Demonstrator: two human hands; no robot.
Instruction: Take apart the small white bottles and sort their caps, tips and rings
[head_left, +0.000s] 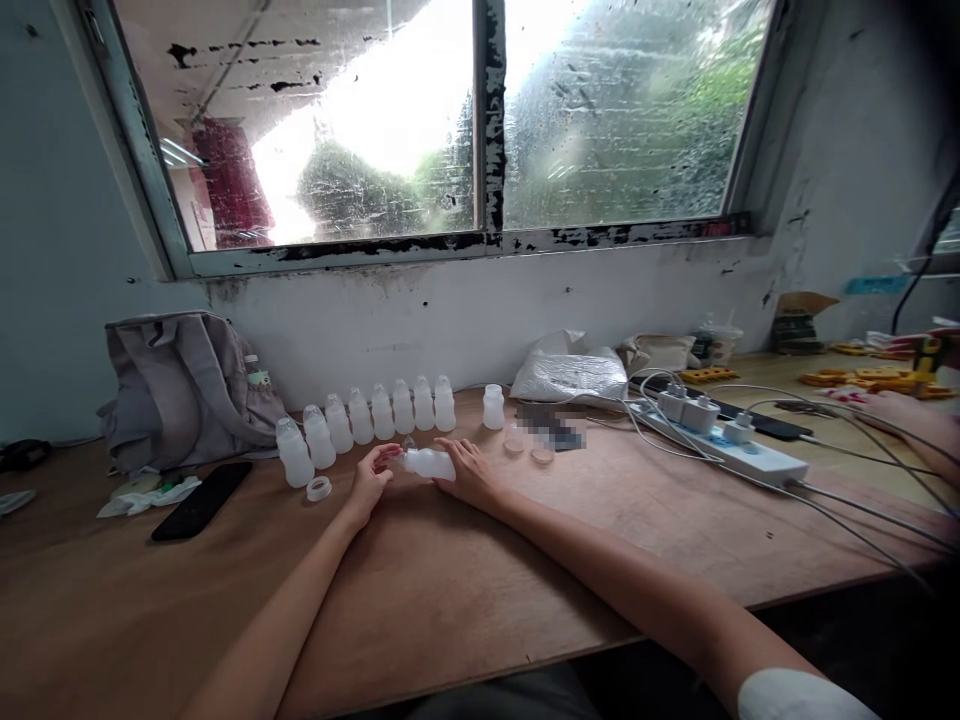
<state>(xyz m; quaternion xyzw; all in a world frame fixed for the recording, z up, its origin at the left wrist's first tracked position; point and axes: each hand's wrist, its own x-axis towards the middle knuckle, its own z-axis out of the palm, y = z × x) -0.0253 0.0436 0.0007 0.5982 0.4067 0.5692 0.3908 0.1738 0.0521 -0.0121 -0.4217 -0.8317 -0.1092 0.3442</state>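
A translucent white bottle (430, 463) lies on its side just above the table, its neck pointing left. My right hand (470, 472) is wrapped round its base end. At the neck, my left hand (373, 478) has its fingers bent near a small clear piece (409, 445); whether they grip it is too small to tell. Behind my hands several similar bottles (382, 411) stand upright in a curved row. A white ring (319, 489) lies left of my left hand. One more bottle (493, 407) stands apart on the right, near clear round lids (542, 455).
A grey backpack (187, 390) and a black phone (202, 500) are on the left. A silvery bag (570, 372) rests by the wall. On the right lies a power strip (727, 445) with trailing cables, beyond which another person's hand (862, 400) reaches near yellow parts (870, 379).
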